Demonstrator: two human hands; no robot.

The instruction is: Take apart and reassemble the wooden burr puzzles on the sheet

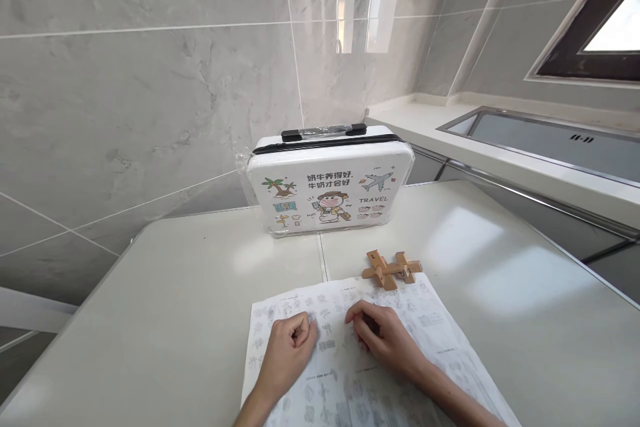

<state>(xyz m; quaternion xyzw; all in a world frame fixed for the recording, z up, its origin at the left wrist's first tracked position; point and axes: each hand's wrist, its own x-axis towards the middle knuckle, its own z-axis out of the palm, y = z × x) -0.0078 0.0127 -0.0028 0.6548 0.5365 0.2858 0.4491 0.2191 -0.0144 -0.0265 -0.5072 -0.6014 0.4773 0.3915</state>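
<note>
A printed paper sheet (345, 373) with rows of small diagrams lies on the white table beneath both hands. My left hand (290, 350) rests on its left half, curled into a fist with nothing showing in it. Over the right half, my right hand (383, 337) is loosely closed, fingers bent inward and the index finger foremost; nothing is visible in its grasp. Just beyond the right hand, at the sheet's far edge, sits a wooden interlocking-piece puzzle (390, 270), one piece marked "2". Neither hand touches it.
A white carry case (330, 180) with cartoon travel prints and a black handle stands in clear plastic wrap against the tiled wall. The white table (165, 320) has a seam down its middle. To the right runs a white counter (520, 153) with a glass-like inset panel.
</note>
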